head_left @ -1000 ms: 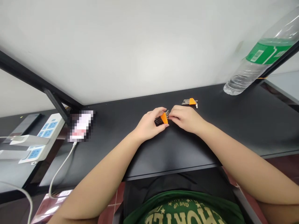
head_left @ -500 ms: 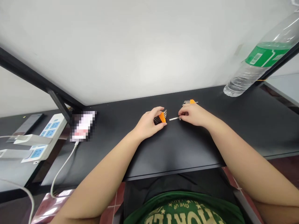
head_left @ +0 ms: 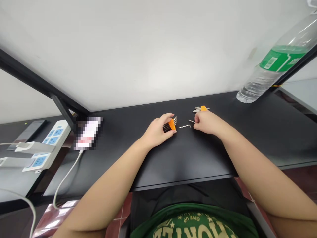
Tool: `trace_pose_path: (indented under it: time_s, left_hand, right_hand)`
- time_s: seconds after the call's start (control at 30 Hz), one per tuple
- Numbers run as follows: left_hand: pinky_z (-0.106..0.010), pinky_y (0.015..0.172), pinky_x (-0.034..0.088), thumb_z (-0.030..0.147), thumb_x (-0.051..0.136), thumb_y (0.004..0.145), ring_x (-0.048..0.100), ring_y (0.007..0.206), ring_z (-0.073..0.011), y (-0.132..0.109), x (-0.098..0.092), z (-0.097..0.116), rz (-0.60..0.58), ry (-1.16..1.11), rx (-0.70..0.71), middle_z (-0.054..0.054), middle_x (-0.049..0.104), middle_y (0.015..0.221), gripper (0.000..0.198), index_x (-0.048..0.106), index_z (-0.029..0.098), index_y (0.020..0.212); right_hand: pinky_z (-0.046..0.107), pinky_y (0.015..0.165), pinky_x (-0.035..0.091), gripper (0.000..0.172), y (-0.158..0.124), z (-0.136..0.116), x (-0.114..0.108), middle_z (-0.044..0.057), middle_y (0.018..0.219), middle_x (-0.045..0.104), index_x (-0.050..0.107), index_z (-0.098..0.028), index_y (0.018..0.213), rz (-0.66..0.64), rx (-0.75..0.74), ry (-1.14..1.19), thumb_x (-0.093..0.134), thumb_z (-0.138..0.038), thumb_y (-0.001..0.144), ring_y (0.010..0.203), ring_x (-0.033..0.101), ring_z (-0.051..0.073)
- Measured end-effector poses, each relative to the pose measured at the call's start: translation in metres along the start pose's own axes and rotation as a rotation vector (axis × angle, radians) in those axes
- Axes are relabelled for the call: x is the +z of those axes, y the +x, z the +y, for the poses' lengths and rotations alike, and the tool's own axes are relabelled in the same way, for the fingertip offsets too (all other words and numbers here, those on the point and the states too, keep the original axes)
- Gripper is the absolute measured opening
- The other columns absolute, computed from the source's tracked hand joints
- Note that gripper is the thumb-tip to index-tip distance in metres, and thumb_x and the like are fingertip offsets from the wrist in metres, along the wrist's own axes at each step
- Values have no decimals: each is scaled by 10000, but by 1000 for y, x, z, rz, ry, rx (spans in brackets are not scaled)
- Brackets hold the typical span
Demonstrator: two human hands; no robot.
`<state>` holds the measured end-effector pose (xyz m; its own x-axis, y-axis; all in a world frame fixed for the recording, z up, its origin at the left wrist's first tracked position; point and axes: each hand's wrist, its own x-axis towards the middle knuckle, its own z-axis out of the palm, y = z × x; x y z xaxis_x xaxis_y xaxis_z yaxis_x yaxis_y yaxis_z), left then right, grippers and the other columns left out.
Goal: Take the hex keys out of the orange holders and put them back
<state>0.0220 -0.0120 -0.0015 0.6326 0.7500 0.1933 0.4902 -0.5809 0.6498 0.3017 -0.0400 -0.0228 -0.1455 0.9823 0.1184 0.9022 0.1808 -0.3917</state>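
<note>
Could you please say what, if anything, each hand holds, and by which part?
The left hand holds the orange holder by opposite ends; the right hand holds a metal rod by its hidden end.

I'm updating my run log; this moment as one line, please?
left hand: grips orange holder with keys | right hand: pinches rod | L-key: loose on table between hands | second holder: beyond right hand

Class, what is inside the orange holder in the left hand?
Metal keys stick out of the holder on both sides; the parts inside it are covered.
</note>
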Motion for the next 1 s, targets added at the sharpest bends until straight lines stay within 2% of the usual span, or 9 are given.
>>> trace_pose_path:
  time_s: [0.07,0.1,0.17,0.3,0.37,0.7,1.0]
  left_hand:
    - [-351,989,552,315,750,842,714,1110,-213,0,0,0,-4,5,-7,-52,741,1258,619,503,263,1407]
    - [-350,989,552,314,751,841,716,1103,-212,1,0,-1,-4,9,-8,-50,743,1253,619,504,262,1406]
    - [-348,975,555,314,751,839,716,1100,-211,1,-1,-1,4,18,-2,-45,747,1240,615,507,259,1401]
    - [-351,988,550,309,750,838,707,1142,-220,1,-1,-1,21,24,12,-44,747,1240,617,503,258,1402]
    - [-358,1031,534,307,751,837,690,1194,-226,1,-1,-1,19,21,7,-46,739,1262,619,504,260,1402]
    - [-376,1071,517,314,757,833,685,1206,-227,1,0,0,1,33,4,-37,745,1255,625,502,259,1401]
    - [-386,1074,519,315,776,826,677,1227,-237,1,1,0,9,70,27,-45,726,1287,622,514,264,1388]
  right_hand:
    - [338,512,392,199,0,-8,-4,43,618,629,565,-232,609,-83,133,-16,725,-151,695,546,537,201]
    - [333,532,402,183,-1,-12,-6,44,648,642,563,-228,631,-97,152,-3,709,-142,700,575,550,200]
    - [316,586,424,137,-2,-22,-11,35,707,654,570,-219,698,-56,53,78,664,-132,744,633,571,190]
    - [293,667,441,97,-6,-38,-16,31,796,633,594,-205,798,69,-277,243,575,-149,875,704,571,166]
    - [290,668,435,114,-7,-42,-15,39,825,626,610,-199,812,97,-345,258,564,-151,904,705,564,161]
    - [337,752,502,183,-7,-43,-5,72,908,654,714,-193,893,116,-433,235,552,-164,972,786,625,189]
    - [294,679,465,263,-15,-50,-7,81,959,620,722,-178,932,166,-487,50,472,-139,1005,733,559,157]
